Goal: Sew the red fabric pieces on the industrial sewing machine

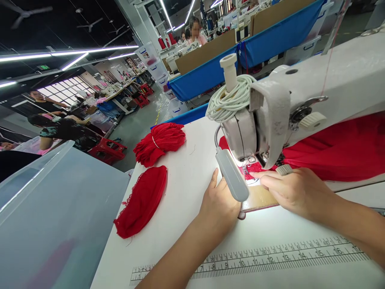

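Under the head of a white sewing machine (240, 136) lies a red lace-like piece of fabric (255, 167), lit near the needle. My right hand (296, 192) is at its near right side, fingers pressed together on the fabric's edge. My left hand (221, 204) rests on the table left of the needle, its visible fingers stretched out; a grey lamp (232, 174) hides the other fingertips. A larger spread of red cloth (339, 148) runs beneath the machine arm to the right.
On the white table (180, 192), a tied red bundle (161, 142) and a folded red piece (141, 202) lie to the left. A ruler scale (270, 257) crosses the front. A translucent bin (60, 216) stands at left. Other people work beyond.
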`<action>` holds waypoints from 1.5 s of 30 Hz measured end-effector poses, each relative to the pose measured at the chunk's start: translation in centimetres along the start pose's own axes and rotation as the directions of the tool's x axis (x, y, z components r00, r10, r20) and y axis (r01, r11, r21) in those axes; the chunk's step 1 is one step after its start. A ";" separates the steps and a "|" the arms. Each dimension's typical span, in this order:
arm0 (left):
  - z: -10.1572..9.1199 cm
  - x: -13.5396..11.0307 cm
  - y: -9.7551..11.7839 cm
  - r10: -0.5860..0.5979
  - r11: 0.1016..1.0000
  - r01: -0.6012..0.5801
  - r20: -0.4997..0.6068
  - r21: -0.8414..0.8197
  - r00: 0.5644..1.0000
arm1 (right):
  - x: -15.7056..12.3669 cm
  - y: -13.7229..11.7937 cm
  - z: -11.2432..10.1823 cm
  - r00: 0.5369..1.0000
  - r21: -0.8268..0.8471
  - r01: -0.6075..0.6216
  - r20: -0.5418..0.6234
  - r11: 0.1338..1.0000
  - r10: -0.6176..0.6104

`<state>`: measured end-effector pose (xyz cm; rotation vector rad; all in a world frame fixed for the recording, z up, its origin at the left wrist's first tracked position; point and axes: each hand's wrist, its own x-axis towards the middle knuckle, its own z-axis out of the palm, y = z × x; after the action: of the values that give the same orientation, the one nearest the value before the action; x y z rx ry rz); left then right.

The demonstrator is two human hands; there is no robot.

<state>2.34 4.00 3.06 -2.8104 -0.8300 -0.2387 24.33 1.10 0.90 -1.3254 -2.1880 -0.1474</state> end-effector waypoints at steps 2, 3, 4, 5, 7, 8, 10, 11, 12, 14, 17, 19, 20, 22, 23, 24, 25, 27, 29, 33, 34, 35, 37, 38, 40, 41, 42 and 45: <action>0.2 0.0 0.0 -0.003 1.000 0.003 -0.012 0.001 1.000 | 0.1 0.0 -0.1 0.999 -0.040 0.042 0.022 0.998 -0.042; 0.3 0.0 0.0 -0.006 1.000 0.006 -0.018 0.001 1.000 | 0.1 0.0 -0.1 0.997 -0.058 0.068 0.032 0.996 -0.066; 0.3 0.0 -0.1 -0.009 1.000 0.009 -0.021 0.001 1.000 | 0.2 0.0 -0.2 0.996 -0.069 0.079 0.036 0.994 -0.077; 0.4 0.0 -0.1 -0.011 1.000 0.011 -0.021 0.002 1.000 | 0.2 0.1 -0.2 0.996 -0.076 0.085 0.038 0.993 -0.082; 0.3 0.0 -0.1 -0.014 1.000 0.014 -0.016 0.003 1.000 | 0.3 0.1 -0.3 0.996 -0.088 0.086 0.035 0.992 -0.083; 0.3 0.1 0.0 -0.016 1.000 0.016 -0.013 0.003 1.000 | 0.3 0.2 -0.4 0.996 -0.095 0.085 0.038 0.992 -0.082; 0.2 0.1 0.0 -0.018 1.000 0.018 -0.018 0.001 1.000 | 0.4 0.2 -0.4 0.996 -0.111 0.081 0.049 0.991 -0.076; 0.2 0.2 0.0 -0.015 1.000 0.015 -0.025 -0.002 1.000 | 0.4 0.1 -0.5 0.996 -0.117 0.079 0.053 0.990 -0.074; 0.1 0.2 0.0 -0.011 1.000 0.011 -0.033 -0.005 0.999 | 0.4 0.1 -0.4 0.996 -0.119 0.079 0.061 0.990 -0.072; 0.1 0.2 -0.1 -0.005 1.000 0.004 -0.052 -0.011 0.999 | 0.5 0.1 -0.3 0.996 -0.113 0.074 0.047 0.991 -0.069; 0.2 0.3 -0.2 0.002 1.000 -0.003 -0.076 -0.015 0.997 | 0.5 0.0 0.1 0.999 -0.103 0.051 -0.011 0.993 -0.052; 0.3 0.3 -0.3 0.009 1.000 -0.010 -0.070 -0.009 0.997 | 0.5 0.0 0.3 0.999 -0.102 0.033 -0.039 0.994 -0.037; 0.3 0.3 -0.3 0.010 1.000 -0.011 -0.062 -0.005 0.998 | 0.5 0.0 0.3 0.999 -0.100 0.031 -0.033 0.995 -0.035; 0.4 0.3 -0.4 0.003 1.000 -0.003 -0.044 0.001 0.999 | 0.6 -0.1 0.3 0.999 -0.096 0.030 -0.029 0.995 -0.033; 0.5 0.3 -0.4 0.000 1.000 0.000 -0.042 0.001 0.999 | 0.6 -0.1 0.3 0.999 -0.095 0.029 -0.031 0.995 -0.032; 0.5 0.3 -0.5 -0.001 1.000 0.000 -0.045 -0.003 0.999 | 0.6 -0.2 0.3 0.999 -0.095 0.025 -0.030 0.995 -0.028; 0.6 0.3 -0.5 0.000 1.000 0.000 -0.053 -0.010 0.999 | 0.7 -0.2 0.2 0.999 -0.096 0.020 -0.030 0.995 -0.023; 0.7 0.3 -0.6 -0.003 1.000 0.001 -0.072 -0.025 0.997 | 0.7 -0.2 0.1 0.999 -0.103 0.010 -0.029 0.995 -0.013; 0.9 0.3 -0.6 -0.010 1.000 0.007 -0.087 -0.030 0.996 | 0.8 -0.2 -0.1 1.000 -0.109 0.024 0.002 0.994 -0.024; 1.1 0.3 -0.7 -0.001 1.000 -0.002 -0.119 -0.027 0.993 | 0.8 -0.2 -0.4 0.999 -0.121 0.039 0.010 0.992 -0.039; 1.1 0.2 -0.7 0.001 1.000 -0.004 -0.126 -0.029 0.992 | 0.8 -0.2 -0.4 0.999 -0.123 0.045 0.014 0.991 -0.043; 1.2 0.2 -0.6 -0.002 0.999 -0.002 -0.129 -0.033 0.992 | 0.8 -0.2 -0.3 0.999 -0.125 0.052 0.018 0.991 -0.050; 1.1 0.3 -0.6 -0.021 0.999 0.016 -0.128 -0.042 0.991 | 0.6 -0.1 -0.1 0.999 -0.127 0.053 0.001 0.991 -0.053; 1.1 0.3 -0.6 -0.028 0.999 0.022 -0.125 -0.047 0.992 | 0.6 -0.1 0.1 0.999 -0.128 0.041 -0.021 0.991 -0.044; 1.0 0.3 -0.6 -0.045 0.998 0.038 -0.116 -0.058 0.992 | 0.4 0.0 0.4 0.999 -0.130 0.015 -0.041 0.991 -0.021; 1.0 0.4 -0.6 -0.050 0.997 0.043 -0.114 -0.060 0.992 | 0.4 0.0 0.5 0.999 -0.126 0.007 -0.041 0.992 -0.012; 0.9 0.4 -0.6 -0.050 0.997 0.043 -0.114 -0.059 0.992 | 0.3 0.0 0.6 0.999 -0.120 0.003 -0.036 0.993 -0.007; 0.7 0.5 -0.7 -0.030 0.999 0.024 -0.122 -0.045 0.992 | 0.4 0.1 0.6 0.999 -0.104 -0.001 -0.040 0.995 -0.003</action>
<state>2.43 4.96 2.57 -2.7923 -0.8452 -0.4336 23.99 1.70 0.58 -1.3658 -2.1729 -0.2889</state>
